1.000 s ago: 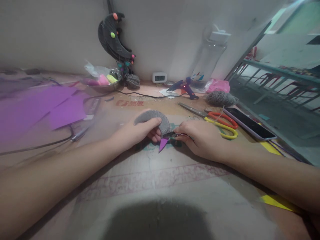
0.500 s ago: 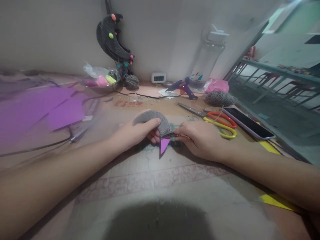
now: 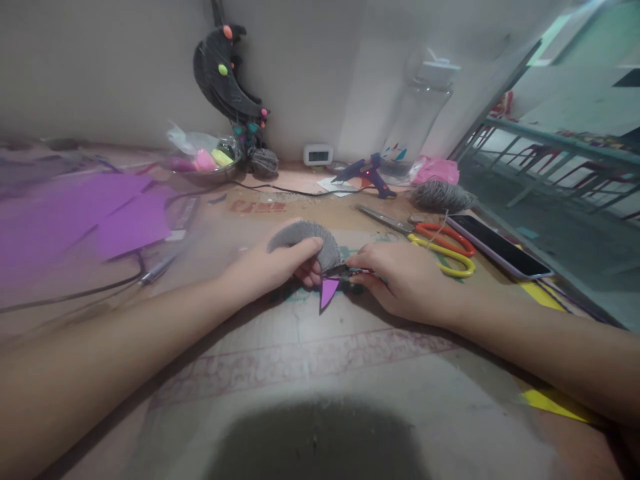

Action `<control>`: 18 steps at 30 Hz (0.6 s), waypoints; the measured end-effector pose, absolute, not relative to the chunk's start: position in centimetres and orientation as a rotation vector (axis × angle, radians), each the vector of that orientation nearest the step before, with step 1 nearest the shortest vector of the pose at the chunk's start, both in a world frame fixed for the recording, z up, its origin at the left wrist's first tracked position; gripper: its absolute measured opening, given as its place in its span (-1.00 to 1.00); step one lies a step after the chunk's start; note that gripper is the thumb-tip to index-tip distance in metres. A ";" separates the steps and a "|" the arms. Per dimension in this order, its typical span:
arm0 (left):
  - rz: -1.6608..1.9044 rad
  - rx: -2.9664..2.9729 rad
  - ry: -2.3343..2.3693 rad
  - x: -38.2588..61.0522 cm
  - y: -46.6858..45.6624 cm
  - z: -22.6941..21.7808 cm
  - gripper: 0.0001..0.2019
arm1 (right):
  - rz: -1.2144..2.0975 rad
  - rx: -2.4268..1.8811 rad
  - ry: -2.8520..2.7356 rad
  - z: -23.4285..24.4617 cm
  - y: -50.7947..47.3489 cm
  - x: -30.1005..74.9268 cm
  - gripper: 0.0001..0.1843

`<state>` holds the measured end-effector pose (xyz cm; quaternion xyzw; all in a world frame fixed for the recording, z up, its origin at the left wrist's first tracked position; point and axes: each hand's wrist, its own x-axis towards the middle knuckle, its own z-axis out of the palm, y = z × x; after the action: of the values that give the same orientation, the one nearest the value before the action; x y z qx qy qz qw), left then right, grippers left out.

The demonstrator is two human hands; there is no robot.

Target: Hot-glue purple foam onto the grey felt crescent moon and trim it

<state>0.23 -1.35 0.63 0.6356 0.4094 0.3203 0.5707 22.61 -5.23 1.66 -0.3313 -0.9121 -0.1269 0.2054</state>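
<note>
1. Fingers (image 3: 306, 249) of the left hand (image 3: 270, 268) close over a grey yarn-wrapped crescent (image 3: 303, 233), thumb on top, holding it low over the middle of the table (image 3: 300, 373).
2. Almost nothing has shifted in the last half second. The crescent keeps its place and its purple tip (image 3: 327, 292) still points toward the near edge, so the hold looks steady.
3. Palm down, the right hand (image 3: 407, 279) pinches its fingertips (image 3: 361, 255) narrowly on a dark thin bit (image 3: 345, 271) at the crescent's lower end. I cannot tell what the bit is.
4. Both forearms reach in from the near corners. The scissors (image 3: 440, 245) lie untouched just beyond the right hand, toward the right edge.
</note>
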 end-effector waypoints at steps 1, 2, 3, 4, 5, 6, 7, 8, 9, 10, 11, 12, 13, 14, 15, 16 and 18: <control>0.754 1.494 0.951 0.2 -1.3 0.6 -0.70 | -0.371 -0.908 -2.541 1.6 -5.2 22.6 -0.77; 0.757 1.494 0.945 0.2 -1.3 0.5 -0.71 | -0.387 -0.892 -2.540 1.6 -5.2 22.6 -0.76; 0.758 1.491 0.944 0.2 -1.3 0.5 -0.72 | -0.400 -0.876 -2.541 1.6 -5.1 22.6 -0.76; 0.758 1.487 0.948 0.2 -1.3 0.4 -0.72 | -0.408 -0.861 -2.545 1.6 -5.1 22.6 -0.76; 0.756 1.484 0.956 0.2 -1.2 0.4 -0.72 | -0.414 -0.848 -2.548 1.6 -5.1 22.6 -0.76; 0.756 1.477 0.964 0.2 -1.2 0.3 -0.72 | -0.419 -0.840 -2.550 1.5 -5.0 22.6 -0.76; 0.758 1.469 0.966 0.2 -1.2 0.3 -0.73 | -0.425 -0.836 -2.554 1.5 -5.0 22.6 -0.77; 0.763 1.460 0.962 0.2 -1.2 0.3 -0.74 | -0.431 -0.833 -2.559 1.5 -5.0 22.6 -0.77; 0.765 1.455 0.952 0.2 -1.3 0.4 -0.76 | -0.440 -0.831 -2.564 1.5 -5.0 22.7 -0.76; 0.764 1.454 0.941 0.2 -1.3 0.5 -0.77 | -0.450 -0.824 -2.569 1.5 -5.0 22.7 -0.75; 0.760 1.456 0.932 0.2 -1.3 0.6 -0.78 | -0.459 -0.815 -2.574 1.5 -5.0 22.7 -0.74; 0.755 1.458 0.928 0.2 -1.3 0.6 -0.78 | -0.468 -0.803 -2.576 1.5 -5.0 22.7 -0.73; 0.749 1.461 0.928 0.2 -1.3 0.7 -0.78 | -0.474 -0.790 -2.575 1.5 -5.0 22.7 -0.73; 0.742 1.463 0.931 0.2 -1.3 0.8 -0.77 | -0.479 -0.781 -2.570 1.5 -5.0 22.6 -0.73; 0.738 1.463 0.936 0.2 -1.4 0.8 -0.76 | -0.481 -0.776 -2.567 1.5 -5.0 22.6 -0.73; 0.740 1.460 0.942 0.3 -1.4 0.9 -0.76 | -0.481 -0.773 -2.565 1.6 -5.1 22.6 -0.73; 0.748 1.451 0.945 0.3 -1.4 0.9 -0.76 | -0.481 -0.775 -2.573 1.7 -5.1 22.6 -0.72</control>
<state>0.30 -1.44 0.89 0.6225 0.4054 0.3211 0.5874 22.56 -5.11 1.67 -0.2779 -0.9226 -0.1725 0.2046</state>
